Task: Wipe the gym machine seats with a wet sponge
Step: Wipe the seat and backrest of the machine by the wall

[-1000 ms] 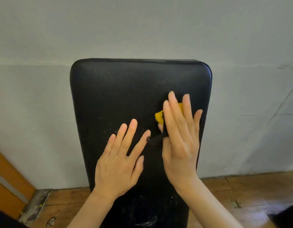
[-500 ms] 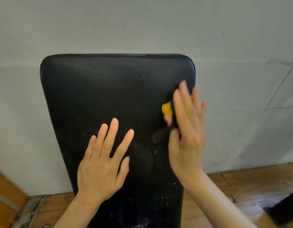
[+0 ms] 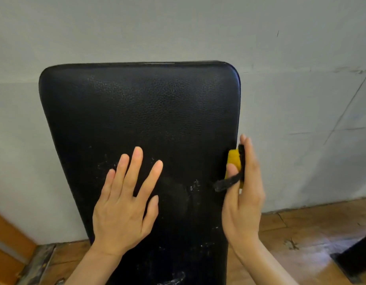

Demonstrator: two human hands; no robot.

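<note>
Yellow sponge (image 3: pixel 234 161) pinched in right hand (image 3: pixel 242 194) at the black seat pad's (image 3: pixel 137 112) right edge; pad's length runs near-to-far. Left hand (image 3: pixel 124 204) flat, fingers spread, bracing pad's middle.

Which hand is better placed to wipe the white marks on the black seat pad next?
The right hand. It already holds the yellow sponge at the right edge of the black seat pad. The left hand lies flat on the pad, holding nothing, probably only steadying it.
</note>
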